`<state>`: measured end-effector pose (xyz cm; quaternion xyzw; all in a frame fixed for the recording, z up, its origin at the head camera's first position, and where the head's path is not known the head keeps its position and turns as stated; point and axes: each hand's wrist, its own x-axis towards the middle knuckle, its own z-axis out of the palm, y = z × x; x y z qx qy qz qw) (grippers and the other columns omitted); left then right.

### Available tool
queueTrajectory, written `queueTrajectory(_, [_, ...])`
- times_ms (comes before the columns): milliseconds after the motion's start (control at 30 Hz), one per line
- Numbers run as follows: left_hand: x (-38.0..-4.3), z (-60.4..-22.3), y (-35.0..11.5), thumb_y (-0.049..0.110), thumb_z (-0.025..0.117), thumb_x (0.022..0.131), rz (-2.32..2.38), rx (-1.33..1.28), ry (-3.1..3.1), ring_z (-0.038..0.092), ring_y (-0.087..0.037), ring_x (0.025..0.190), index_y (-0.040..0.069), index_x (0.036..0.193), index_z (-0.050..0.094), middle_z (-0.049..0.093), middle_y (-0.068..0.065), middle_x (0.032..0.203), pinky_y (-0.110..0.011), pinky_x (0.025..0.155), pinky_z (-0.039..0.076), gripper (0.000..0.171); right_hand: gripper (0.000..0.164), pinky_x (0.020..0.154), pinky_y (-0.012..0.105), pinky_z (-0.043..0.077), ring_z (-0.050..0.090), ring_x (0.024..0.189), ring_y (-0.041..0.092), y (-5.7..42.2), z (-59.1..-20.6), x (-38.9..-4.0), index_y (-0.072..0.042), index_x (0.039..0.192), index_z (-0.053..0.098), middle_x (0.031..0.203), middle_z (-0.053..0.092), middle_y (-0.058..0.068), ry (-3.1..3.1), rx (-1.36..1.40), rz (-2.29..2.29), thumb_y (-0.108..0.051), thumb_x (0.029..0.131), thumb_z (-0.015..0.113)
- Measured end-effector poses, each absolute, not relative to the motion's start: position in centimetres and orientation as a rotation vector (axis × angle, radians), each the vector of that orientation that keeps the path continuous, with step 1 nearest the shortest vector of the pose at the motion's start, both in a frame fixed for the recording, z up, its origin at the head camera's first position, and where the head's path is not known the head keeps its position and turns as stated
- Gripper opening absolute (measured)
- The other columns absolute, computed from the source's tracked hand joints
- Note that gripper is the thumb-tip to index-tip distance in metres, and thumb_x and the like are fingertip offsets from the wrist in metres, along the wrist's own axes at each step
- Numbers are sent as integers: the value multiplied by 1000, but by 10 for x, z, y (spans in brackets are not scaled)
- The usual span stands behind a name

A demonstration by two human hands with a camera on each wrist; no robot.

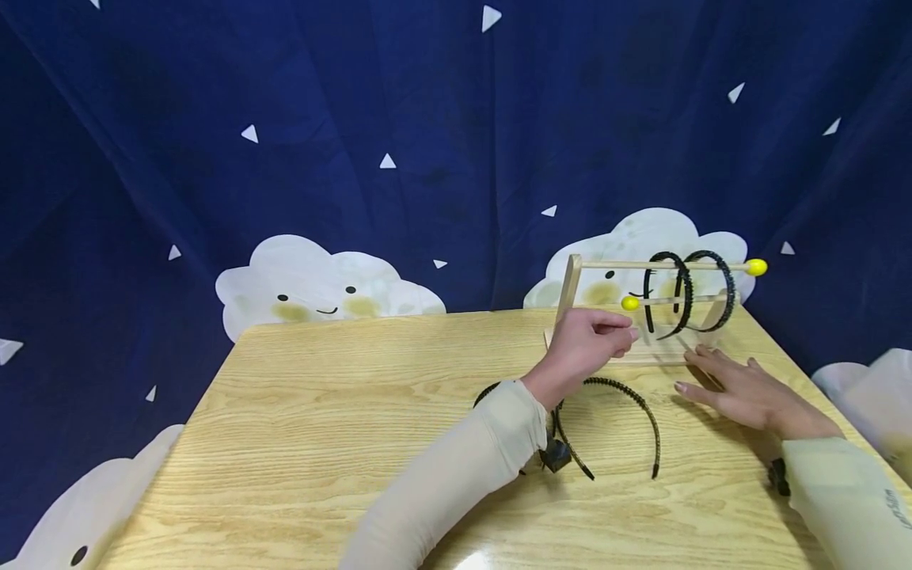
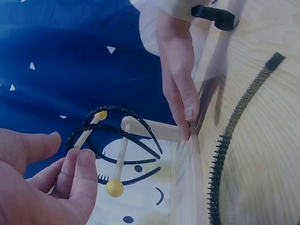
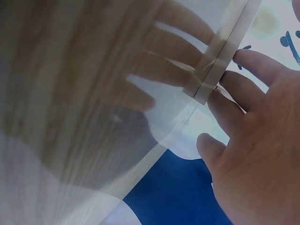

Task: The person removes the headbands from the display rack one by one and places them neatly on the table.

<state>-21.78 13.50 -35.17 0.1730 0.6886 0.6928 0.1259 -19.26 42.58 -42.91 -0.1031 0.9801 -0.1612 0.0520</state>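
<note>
A wooden rack [image 1: 568,289] with yellow knobs on its rods stands at the back right of the table. Two black headbands [image 1: 688,297] hang on its upper rod. Just in front of the rack is my left hand [image 1: 587,340], bent at the fingers and holding nothing; in the left wrist view its thumb stands apart from the fingers. My right hand [image 1: 744,396], fingers stretched out, touches the right end of the rack's base [image 3: 206,77]. Below the left hand lies a dark toothed headband [image 1: 644,408]. Another headband [image 1: 487,392] is mostly hidden by the left sleeve.
The wooden table [image 1: 321,412] stretches out to the left of the arms. A dark blue curtain [image 1: 427,119] with clouds and white triangles hangs behind it. The lower rod's yellow knob [image 1: 630,303] sticks out close to the left fingers.
</note>
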Motion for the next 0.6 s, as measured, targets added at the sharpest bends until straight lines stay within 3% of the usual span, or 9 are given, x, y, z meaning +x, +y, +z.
queueTrajectory(233, [-222,-353,151,10,75,92,2088,472,1983,68,-9,72,2,110,76,71,4,85,-24,70,57,19,83,102,81,7,19,140,59,426,-430,-193,7,151,36,155,24,37,2965,-302,-517,-56,100,53])
queueTrajectory(600, [-224,-352,170,13,77,91,2048,428,2026,68,-8,72,7,108,77,70,8,86,-23,70,57,18,81,101,82,9,20,140,59,427,-430,-193,7,150,38,154,25,37,2979,-304,-504,-56,100,53])
